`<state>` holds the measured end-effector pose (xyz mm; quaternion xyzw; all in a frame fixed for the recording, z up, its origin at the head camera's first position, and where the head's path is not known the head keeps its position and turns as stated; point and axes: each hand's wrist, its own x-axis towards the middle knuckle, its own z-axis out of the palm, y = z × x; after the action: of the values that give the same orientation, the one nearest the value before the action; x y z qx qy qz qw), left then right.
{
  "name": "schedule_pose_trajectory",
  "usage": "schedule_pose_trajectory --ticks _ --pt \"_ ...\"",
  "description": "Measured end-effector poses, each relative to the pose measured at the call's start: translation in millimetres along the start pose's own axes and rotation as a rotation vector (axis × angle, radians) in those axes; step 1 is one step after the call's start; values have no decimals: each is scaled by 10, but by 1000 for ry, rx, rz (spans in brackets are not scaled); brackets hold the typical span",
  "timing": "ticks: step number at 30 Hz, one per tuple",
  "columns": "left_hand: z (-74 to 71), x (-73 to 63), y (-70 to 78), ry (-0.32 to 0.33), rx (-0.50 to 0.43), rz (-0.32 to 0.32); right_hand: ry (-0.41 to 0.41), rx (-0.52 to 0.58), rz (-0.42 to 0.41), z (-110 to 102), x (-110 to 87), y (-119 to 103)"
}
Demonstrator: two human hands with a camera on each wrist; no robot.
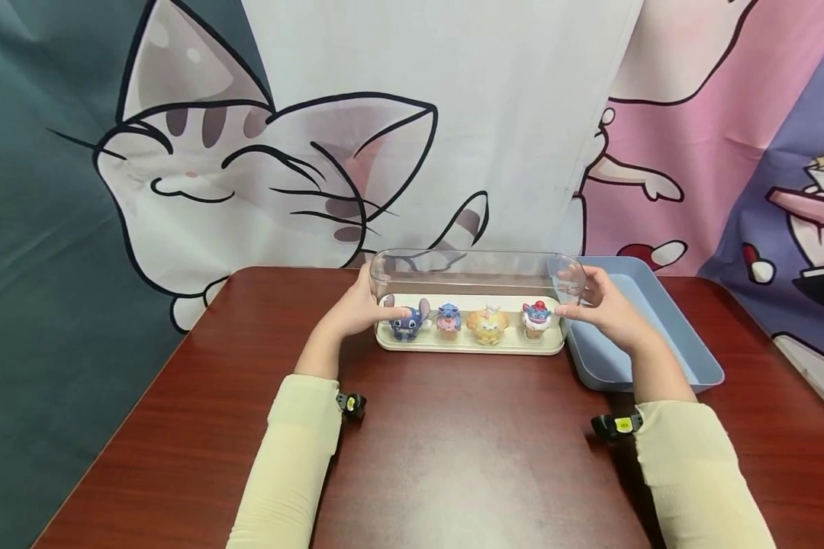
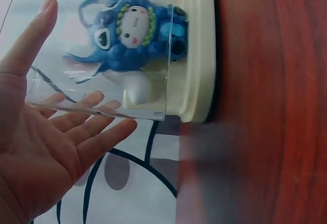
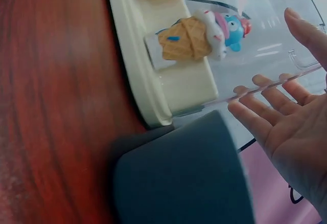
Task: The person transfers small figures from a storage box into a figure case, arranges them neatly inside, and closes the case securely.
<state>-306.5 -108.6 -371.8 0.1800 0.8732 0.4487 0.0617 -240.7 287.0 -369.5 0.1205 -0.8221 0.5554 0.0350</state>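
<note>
A clear plastic cover (image 1: 477,268) stands over a long cream tray (image 1: 470,351). My left hand (image 1: 357,305) holds the cover's left end, thumb in front and fingers behind. At the right end, my right hand (image 1: 607,311) holds it the same way. Through the clear plastic, several fingertips show in both wrist views. On the tray, from left to right, are a blue big-eared figurine (image 1: 406,323), a small blue-and-pink figurine (image 1: 449,322), a yellow figurine (image 1: 488,325) and an ice-cream-cone figurine (image 1: 536,319). In the left wrist view the cover's lower edge crosses the blue figurine's feet.
A blue-grey bin (image 1: 648,305) lies right beside the tray's right end, under my right forearm. The brown wooden table (image 1: 439,442) reaches back to a printed cat curtain (image 1: 247,183). Both wrists carry small black cameras.
</note>
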Motion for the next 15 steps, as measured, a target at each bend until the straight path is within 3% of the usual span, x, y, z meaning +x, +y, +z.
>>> schedule_pose_trajectory --ticks 10,15 --pt "116 13 -134 27 -28 11 -35 -49 45 -20 -29 51" --pt "147 -1 -157 17 -14 -13 -71 -57 92 -64 -28 67"
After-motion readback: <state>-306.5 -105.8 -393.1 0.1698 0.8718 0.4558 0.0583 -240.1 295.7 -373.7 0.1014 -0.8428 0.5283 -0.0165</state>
